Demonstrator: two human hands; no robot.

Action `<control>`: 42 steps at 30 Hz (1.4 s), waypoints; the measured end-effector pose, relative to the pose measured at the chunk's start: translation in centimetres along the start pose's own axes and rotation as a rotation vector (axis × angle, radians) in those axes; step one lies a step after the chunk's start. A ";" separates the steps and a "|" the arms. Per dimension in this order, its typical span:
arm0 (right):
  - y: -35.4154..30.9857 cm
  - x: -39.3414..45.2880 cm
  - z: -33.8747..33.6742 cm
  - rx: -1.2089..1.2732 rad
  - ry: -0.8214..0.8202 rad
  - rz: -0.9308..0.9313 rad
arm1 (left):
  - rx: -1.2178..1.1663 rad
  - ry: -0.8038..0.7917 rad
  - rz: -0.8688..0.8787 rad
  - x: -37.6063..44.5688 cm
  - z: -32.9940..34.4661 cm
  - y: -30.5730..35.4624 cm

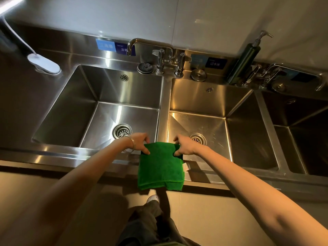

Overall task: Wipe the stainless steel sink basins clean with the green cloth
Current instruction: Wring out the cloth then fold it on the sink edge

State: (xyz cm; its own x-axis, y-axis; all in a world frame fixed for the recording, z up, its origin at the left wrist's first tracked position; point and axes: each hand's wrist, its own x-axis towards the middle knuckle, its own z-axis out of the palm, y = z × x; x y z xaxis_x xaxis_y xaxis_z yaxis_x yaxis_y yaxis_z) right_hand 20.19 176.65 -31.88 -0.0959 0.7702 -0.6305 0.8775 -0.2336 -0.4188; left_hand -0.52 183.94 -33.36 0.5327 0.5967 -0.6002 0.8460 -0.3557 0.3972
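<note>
Both hands pinch the green cloth point(161, 166) by its top corners, left hand point(140, 142) and right hand point(184, 146), fingers closed on it. It hangs folded, long axis vertical, over the sink's front rim point(53, 153), just below the divider between basins.

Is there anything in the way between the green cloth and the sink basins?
Nothing visible. The green cloth hangs from the left hand and right hand over the front rim; the left basin and middle basin lie open.
</note>
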 end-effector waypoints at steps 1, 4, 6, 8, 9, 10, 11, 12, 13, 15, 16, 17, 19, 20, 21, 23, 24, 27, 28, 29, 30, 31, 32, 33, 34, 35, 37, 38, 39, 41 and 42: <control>0.0 0.2 -0.1 0.004 -0.013 0.005 | -0.009 -0.006 0.007 0.3 -0.1 -0.1; 0.1 0.9 -0.8 -0.036 -0.031 -0.035 | -0.052 -0.005 0.028 1.0 -0.5 -0.6; -0.1 1.2 -1.4 -0.038 -0.028 -0.080 | -0.061 0.004 0.060 1.3 -1.1 -1.0; -0.5 1.5 -2.4 -0.012 -0.012 -0.116 | -0.063 0.036 0.099 1.5 -2.2 -1.4; -0.6 1.6 -3.0 0.007 0.007 -0.126 | -0.069 0.058 0.114 1.5 -2.9 -1.5; -0.8 1.8 -3.6 0.024 0.035 -0.133 | -0.075 0.082 0.123 1.6 -3.7 -1.8; -1.0 2.0 -4.1 0.033 0.071 -0.140 | -0.077 0.107 0.125 1.8 -4.4 -2.0; -1.2 2.2 -4.6 0.029 0.109 -0.147 | -0.075 0.129 0.124 2.1 -5.0 -2.1; -1.3 2.4 -5.0 0.009 0.144 -0.156 | -0.069 0.144 0.123 2.3 -5.5 -2.1; -1.6 2.6 -5.4 -0.054 0.179 -0.174 | -0.066 0.145 0.120 2.6 -6.1 -1.9; -1.6 2.7 -5.4 -0.077 0.179 -0.180 | -0.068 0.133 0.116 2.8 -6.1 -1.9; -1.5 2.7 -5.3 -0.087 0.171 -0.182 | -0.070 0.121 0.112 2.9 -6.0 -1.8; -1.0 2.8 -5.0 -0.074 0.151 -0.179 | -0.078 0.091 0.104 3.2 -5.8 -2.1; -0.9 2.7 -4.8 -0.057 0.142 -0.173 | -0.094 0.073 0.101 3.2 -5.8 -2.2; -0.8 2.7 -4.8 -0.040 0.136 -0.165 | -0.122 0.055 0.096 3.3 -5.7 -2.4; -0.8 2.6 -4.9 -0.025 0.141 -0.150 | -0.235 0.016 0.076 3.5 -5.7 -2.6; -0.9 2.6 -5.0 -0.025 0.147 -0.143 | -0.286 0.003 0.063 3.6 -5.7 -2.6; -0.9 2.8 -5.1 -0.012 0.133 -0.136 | -0.301 -0.003 0.047 3.7 -5.7 -2.6; -0.8 2.8 -5.1 0.006 0.122 -0.143 | -0.266 -0.003 0.053 3.7 -5.6 -2.7; -0.7 2.7 -5.1 0.022 0.115 -0.150 | -0.211 0.007 0.064 3.5 -5.5 -2.7; -0.6 2.7 -5.0 0.024 0.115 -0.156 | -0.146 0.032 0.077 3.2 -5.4 -2.6; -0.5 2.5 -4.8 0.012 0.128 -0.163 | -0.082 0.071 0.094 3.0 -5.1 -2.5; -0.5 2.3 -4.6 -0.007 0.159 -0.173 | -0.033 0.120 0.106 2.8 -4.8 -2.4; -0.4 2.1 -4.3 -0.023 0.204 -0.184 | -0.007 0.182 0.115 2.5 -4.4 -2.3; -0.4 1.8 -4.0 -0.033 0.257 -0.199 | -0.007 0.247 0.121 2.0 -4.0 -2.2; -0.2 1.4 -3.5 -0.035 0.317 -0.221 | -0.028 0.315 0.135 1.4 -3.6 -2.1; 0.5 0.4 -2.2 -0.011 0.430 -0.289 | -0.084 0.467 0.201 -0.2 -2.2 -2.0; 1.1 -0.2 -1.3 0.000 0.477 -0.334 | -0.103 0.549 0.254 -1.1 -1.3 -2.1; 1.7 -0.8 -0.4 -0.002 0.509 -0.374 | -0.117 0.614 0.294 -2.1 -0.3 -2.2; 2.9 -2.2 1.2 -0.056 0.538 -0.437 | -0.118 0.700 0.325 -3.9 1.8 -2.4; 3.4 -2.8 2.0 -0.104 0.547 -0.468 | -0.103 0.740 0.335 -4.5 2.9 -2.5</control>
State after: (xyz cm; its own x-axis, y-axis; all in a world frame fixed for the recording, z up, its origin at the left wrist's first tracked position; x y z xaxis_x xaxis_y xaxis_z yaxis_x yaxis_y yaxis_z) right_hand 22.51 172.54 -32.89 -0.2471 0.9686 0.0280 0.8450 0.2295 -0.4830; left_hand -4.99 180.02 -33.65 0.5728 0.8037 0.1613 0.6194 -0.5532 0.5571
